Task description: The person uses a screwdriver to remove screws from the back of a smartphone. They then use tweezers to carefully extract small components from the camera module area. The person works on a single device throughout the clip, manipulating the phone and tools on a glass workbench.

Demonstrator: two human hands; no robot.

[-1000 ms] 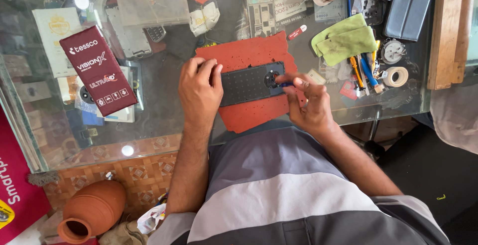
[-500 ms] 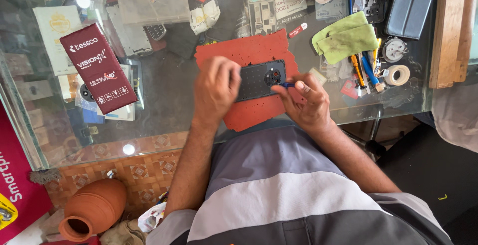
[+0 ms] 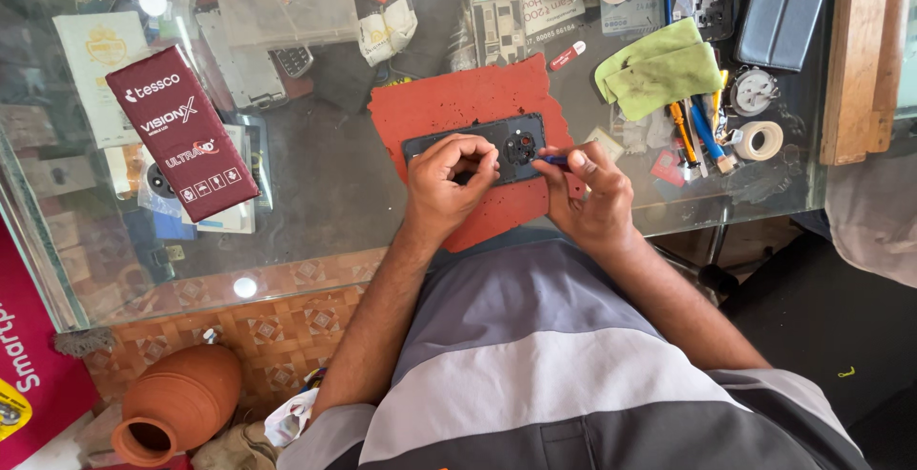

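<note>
Left hand (image 3: 447,176) shifted lower on dark phone (image 3: 478,145), fingers curled gripping it; right hand (image 3: 587,188) pinching apparently blue tool (image 3: 552,159), unchanged.

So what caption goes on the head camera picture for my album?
Left hand steadies a dark phone on a red mat while the right hand holds a blue tool at its camera.

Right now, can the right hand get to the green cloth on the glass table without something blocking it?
Probably yes. The right hand holds a blue tool at the dark phone; the green cloth lies farther up the glass table on that side, with only small flat bits between.
</note>
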